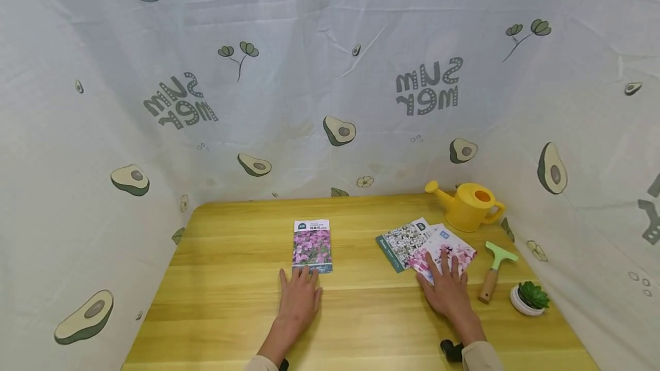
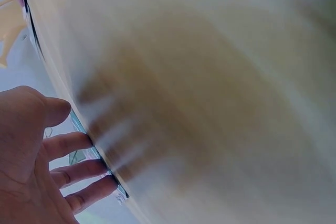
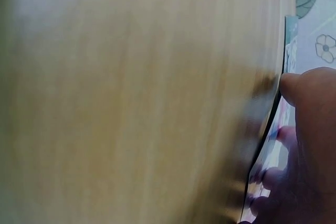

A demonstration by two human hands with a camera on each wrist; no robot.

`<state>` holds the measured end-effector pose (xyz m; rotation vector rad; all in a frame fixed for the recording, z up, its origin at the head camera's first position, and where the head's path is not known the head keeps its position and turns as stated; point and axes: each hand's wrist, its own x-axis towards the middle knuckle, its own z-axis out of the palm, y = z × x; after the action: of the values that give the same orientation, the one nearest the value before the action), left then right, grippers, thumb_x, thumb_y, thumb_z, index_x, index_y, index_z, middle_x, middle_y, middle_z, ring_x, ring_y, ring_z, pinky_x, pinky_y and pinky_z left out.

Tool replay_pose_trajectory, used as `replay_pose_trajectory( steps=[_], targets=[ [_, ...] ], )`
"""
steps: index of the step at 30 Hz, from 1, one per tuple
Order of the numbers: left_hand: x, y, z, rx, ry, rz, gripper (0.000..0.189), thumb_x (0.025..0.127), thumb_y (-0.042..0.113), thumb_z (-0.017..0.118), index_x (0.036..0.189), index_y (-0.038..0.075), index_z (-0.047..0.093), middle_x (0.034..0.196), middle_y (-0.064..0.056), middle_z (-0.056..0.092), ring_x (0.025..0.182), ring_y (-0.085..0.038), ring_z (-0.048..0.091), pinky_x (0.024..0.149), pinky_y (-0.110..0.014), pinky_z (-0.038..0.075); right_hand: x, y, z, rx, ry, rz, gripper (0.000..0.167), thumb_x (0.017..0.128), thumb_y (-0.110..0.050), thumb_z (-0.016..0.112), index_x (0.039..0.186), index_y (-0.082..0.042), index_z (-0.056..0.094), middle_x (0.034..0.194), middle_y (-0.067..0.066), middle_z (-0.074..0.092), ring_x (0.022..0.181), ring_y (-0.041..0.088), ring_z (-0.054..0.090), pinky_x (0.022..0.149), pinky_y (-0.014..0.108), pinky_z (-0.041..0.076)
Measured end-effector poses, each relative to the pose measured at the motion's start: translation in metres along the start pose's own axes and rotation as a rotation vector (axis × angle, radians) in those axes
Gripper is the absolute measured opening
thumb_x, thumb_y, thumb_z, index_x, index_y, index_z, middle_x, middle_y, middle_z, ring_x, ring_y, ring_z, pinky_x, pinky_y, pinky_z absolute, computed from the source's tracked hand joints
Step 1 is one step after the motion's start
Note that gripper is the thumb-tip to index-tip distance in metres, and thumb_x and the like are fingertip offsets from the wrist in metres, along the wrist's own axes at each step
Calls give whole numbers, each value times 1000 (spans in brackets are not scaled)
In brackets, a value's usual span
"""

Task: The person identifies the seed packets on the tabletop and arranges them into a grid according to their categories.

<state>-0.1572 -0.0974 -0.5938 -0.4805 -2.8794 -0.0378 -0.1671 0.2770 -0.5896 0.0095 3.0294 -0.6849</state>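
A seed packet with purple flowers (image 1: 312,246) lies flat near the middle of the table. My left hand (image 1: 301,295) is at its near edge, fingers extended, fingertips right at the packet's lower strip. On the right, a packet with pink flowers (image 1: 466,251) partly covers a packet with white flowers (image 1: 401,243). My right hand (image 1: 447,291) rests on the pink packet with its fingers spread over it. In the right wrist view, the thumb (image 3: 294,85) is beside the packet's edge. The left wrist view shows the left fingers (image 2: 86,171) at the packet's edge.
A yellow watering can (image 1: 466,210) stands at the back right. Nearer on that side lie a green-headed tool with a wooden handle (image 1: 492,273) and a small succulent in a white pot (image 1: 528,299). A printed white curtain (image 1: 289,85) surrounds the wooden table (image 1: 222,279).
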Motion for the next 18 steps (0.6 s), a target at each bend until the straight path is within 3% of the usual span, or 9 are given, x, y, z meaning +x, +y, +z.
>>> replay_pose_trajectory(
  steps=[18],
  targets=[
    [-2,-4,0,-16,4,-15,40,103,35,71,136,11,73,124,-10,65,119,-34,60,110,-75,44,1,3,2,4,5,4,75,109,-38,59,165,3,33,170,42,7,154,69,1,117,89,1]
  ],
)
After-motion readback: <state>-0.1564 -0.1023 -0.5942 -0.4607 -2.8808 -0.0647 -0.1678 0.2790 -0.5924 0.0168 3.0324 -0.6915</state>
